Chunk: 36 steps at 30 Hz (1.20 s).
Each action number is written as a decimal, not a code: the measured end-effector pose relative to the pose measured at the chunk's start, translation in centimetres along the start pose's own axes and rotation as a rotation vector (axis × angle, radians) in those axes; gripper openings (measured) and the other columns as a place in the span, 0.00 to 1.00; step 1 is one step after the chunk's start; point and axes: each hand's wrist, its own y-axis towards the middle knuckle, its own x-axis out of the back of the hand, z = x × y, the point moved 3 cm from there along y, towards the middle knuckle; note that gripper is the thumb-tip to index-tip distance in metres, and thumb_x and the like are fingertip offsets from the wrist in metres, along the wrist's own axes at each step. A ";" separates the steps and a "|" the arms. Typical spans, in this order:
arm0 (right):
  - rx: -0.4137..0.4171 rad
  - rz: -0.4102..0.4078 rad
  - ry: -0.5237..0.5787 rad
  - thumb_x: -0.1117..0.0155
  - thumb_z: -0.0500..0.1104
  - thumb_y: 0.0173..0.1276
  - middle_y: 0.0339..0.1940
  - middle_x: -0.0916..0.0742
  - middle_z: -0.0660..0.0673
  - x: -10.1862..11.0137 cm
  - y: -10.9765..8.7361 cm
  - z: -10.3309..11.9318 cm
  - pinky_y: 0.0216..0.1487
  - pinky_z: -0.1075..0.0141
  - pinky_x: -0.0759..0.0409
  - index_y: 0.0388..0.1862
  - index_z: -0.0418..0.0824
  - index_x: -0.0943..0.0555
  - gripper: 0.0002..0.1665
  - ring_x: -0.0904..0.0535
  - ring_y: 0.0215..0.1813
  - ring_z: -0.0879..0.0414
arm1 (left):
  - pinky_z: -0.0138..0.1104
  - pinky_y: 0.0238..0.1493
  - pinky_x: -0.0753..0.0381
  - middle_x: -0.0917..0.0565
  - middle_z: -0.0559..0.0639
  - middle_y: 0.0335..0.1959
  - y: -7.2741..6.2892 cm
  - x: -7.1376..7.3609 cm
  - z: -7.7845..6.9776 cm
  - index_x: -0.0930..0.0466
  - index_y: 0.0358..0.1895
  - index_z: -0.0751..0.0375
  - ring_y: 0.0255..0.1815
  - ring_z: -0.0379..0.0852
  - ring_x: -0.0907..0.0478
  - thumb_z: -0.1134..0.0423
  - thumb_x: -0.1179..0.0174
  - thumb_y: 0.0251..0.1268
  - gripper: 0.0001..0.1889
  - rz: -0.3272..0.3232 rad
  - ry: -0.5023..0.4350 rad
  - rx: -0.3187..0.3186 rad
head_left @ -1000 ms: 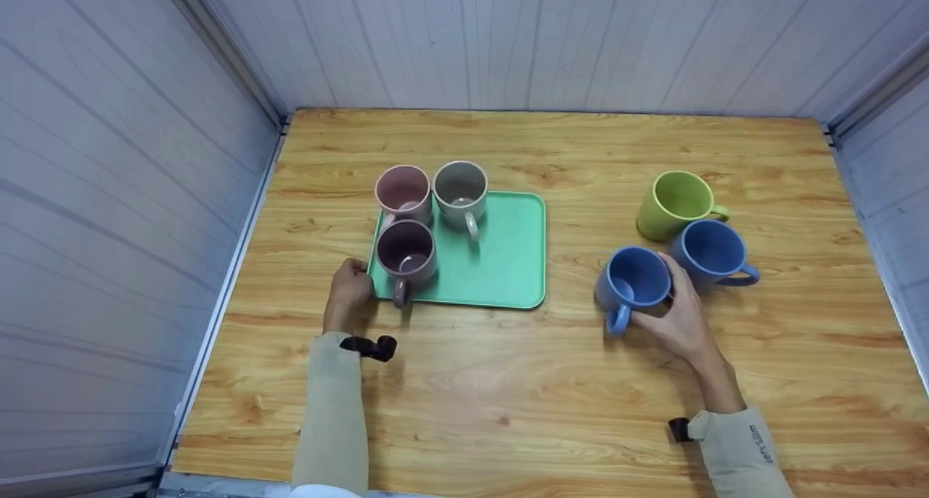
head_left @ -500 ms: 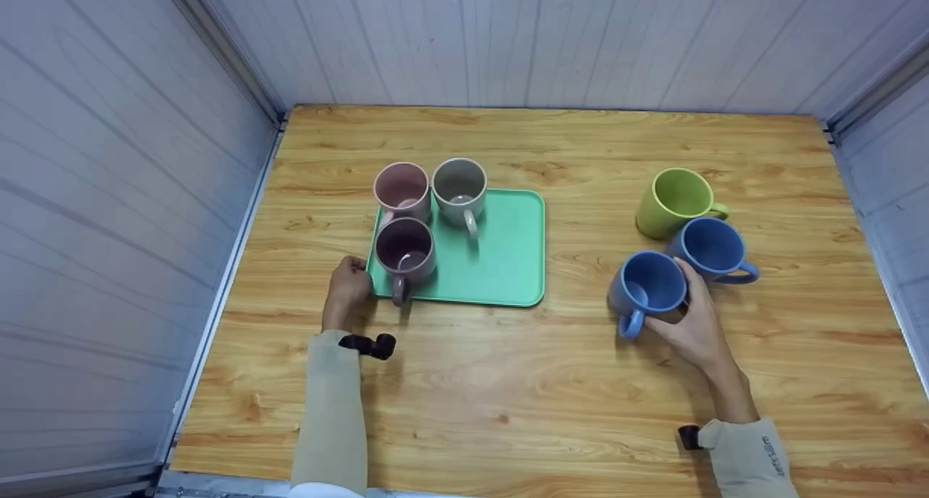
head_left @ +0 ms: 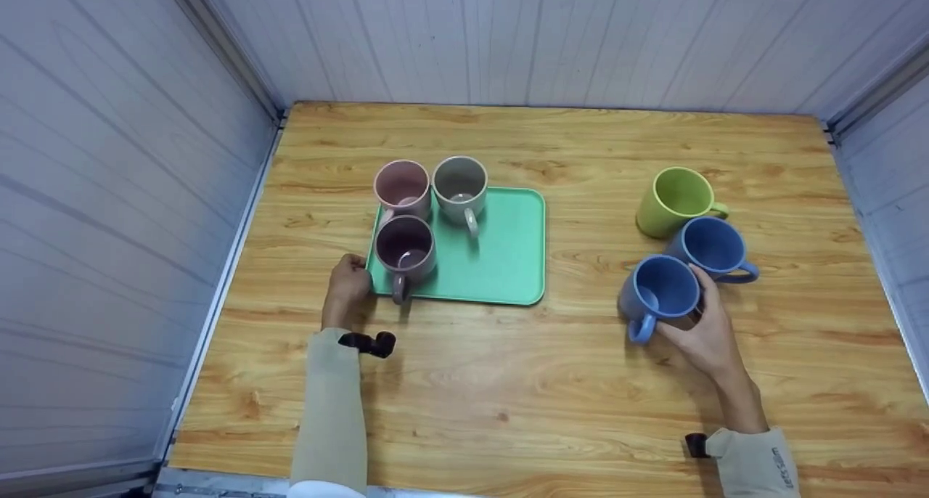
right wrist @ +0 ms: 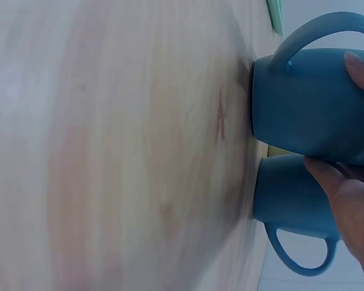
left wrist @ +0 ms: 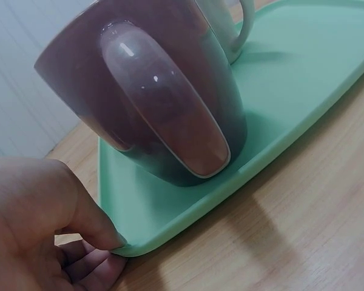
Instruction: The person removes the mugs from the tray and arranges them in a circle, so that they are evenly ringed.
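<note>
My right hand [head_left: 707,335] grips a blue mug [head_left: 662,287] from its right side, thumb near the handle. In the right wrist view this held mug [right wrist: 315,103] stands close over the tabletop. A second blue mug [head_left: 713,245] is right behind it, its handle pointing right. At the left, my left hand [head_left: 349,284] pinches the front-left corner of a green tray [head_left: 501,266], the thumb [left wrist: 106,233] on the rim. A dark purple mug [head_left: 405,247] stands on the tray nearest that hand. Behind it are a pink mug [head_left: 403,186] and a grey mug [head_left: 460,186].
A yellow-green mug [head_left: 676,200] stands behind the second blue mug, close against it. The wooden table [head_left: 501,396] runs back to a pale panelled wall [head_left: 508,41]. Another wall [head_left: 109,229] rises along its left side.
My right hand has moved right and slightly toward me with the blue mug, bringing it closer to the second blue mug. The left hand and tray have stayed in place.
</note>
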 end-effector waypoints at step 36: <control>-0.002 0.000 -0.007 0.27 0.21 0.42 0.64 0.36 0.33 2.0 -1.0 2.1 0.56 0.84 0.35 0.68 0.24 0.45 0.55 0.35 0.62 0.69 | 0.39 0.52 0.31 0.29 0.61 0.50 0.0 0.1 -0.1 0.35 0.59 0.70 0.50 0.52 0.32 0.71 0.65 0.66 0.20 0.003 0.016 -0.004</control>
